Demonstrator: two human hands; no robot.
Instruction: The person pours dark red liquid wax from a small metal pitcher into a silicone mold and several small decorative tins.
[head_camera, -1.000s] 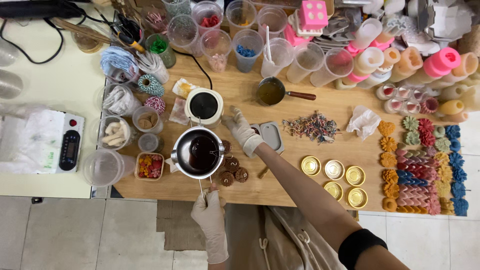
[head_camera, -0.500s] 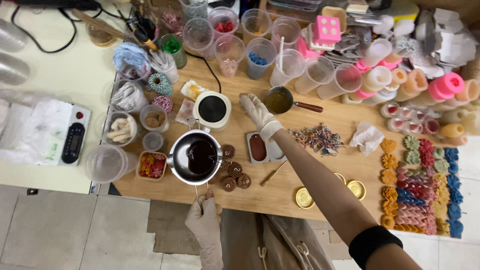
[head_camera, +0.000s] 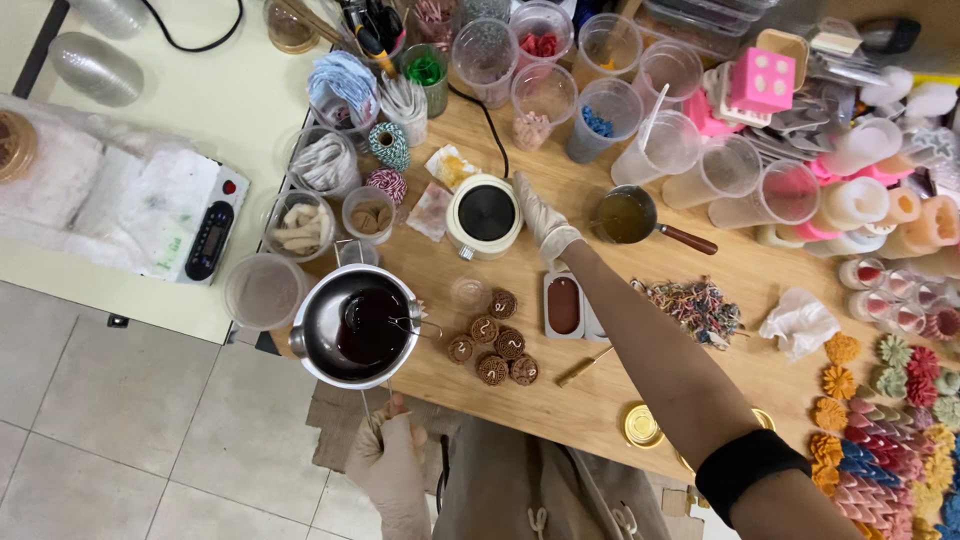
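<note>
My left hand (head_camera: 392, 462), gloved, has its grip closed round the thin handle of the metal pot (head_camera: 357, 327), which I hold over the near edge of the wooden table (head_camera: 560, 410); dark liquid fills the pot. My right hand (head_camera: 540, 215), also gloved, reaches far across the table, fingers spread and resting against the side of the cream round warmer (head_camera: 485, 215), pinching nothing. Just right of that hand sits a small saucepan (head_camera: 628, 215) of brownish liquid with a wooden handle. Under my right forearm lies a small tray with a dark oval mould (head_camera: 563, 305). Between my two hands lie brown round pieces (head_camera: 495, 345) in a cluster. Beyond my right grip, clear plastic cups (head_camera: 600, 110) crowd the far edge. A digital scale (head_camera: 212, 235) lies well left of the pot.
</note>
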